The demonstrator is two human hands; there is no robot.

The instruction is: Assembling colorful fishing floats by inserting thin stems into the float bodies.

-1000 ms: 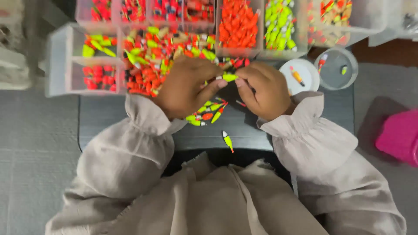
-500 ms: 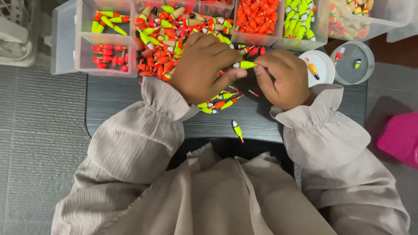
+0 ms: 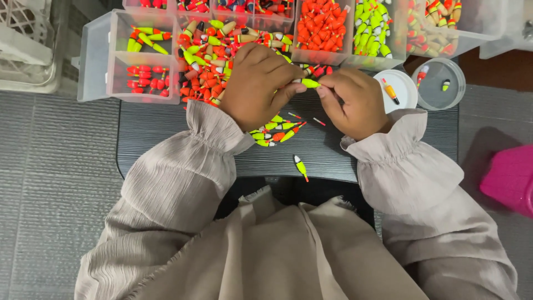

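Since the earlier frame the hands had moved a little lower in the head view, and the trays stood higher in the picture. I saw the left hand (image 3: 256, 83) and the right hand (image 3: 355, 103) meeting above the dark table (image 3: 161, 125). Both were closed, pinching the same small yellow-green float (image 3: 309, 83) between their fingertips. A loose pile of floats (image 3: 275, 130) lay just under the hands, and a single float (image 3: 300, 166) lay apart, nearer to the body. Clear compartment trays (image 3: 94, 61) with red and yellow floats stood behind, and a round white lid (image 3: 402, 89) lay beside the right hand.
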